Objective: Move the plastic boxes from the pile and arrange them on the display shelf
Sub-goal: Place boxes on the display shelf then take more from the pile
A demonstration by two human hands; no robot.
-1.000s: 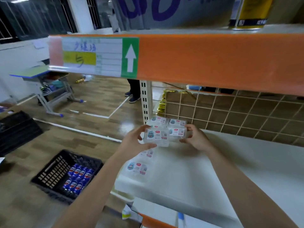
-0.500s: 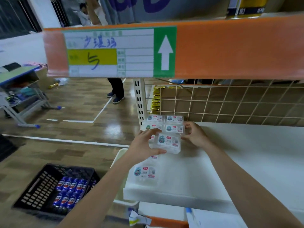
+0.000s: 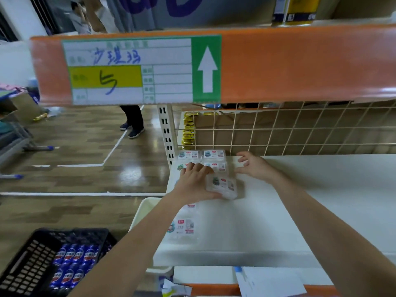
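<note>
Plastic box (image 3: 222,186) now set down on white shelf (image 3: 300,202) beside the back-corner row — right hand (image 3: 254,167) released, fingers spread; left hand (image 3: 196,183) still grips its edge — placement nearly done.

Two bare forearms, no sleeves in view; left hand (image 3: 194,183), right hand (image 3: 254,167) ungloved

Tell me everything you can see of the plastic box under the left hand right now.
The plastic box is a small, clear, flat rectangular pack with a printed label showing red and teal marks. It lies slightly skewed on the white shelf, just in front of the back rows. The left hand rests on its left edge; the right hand is off it.
</note>
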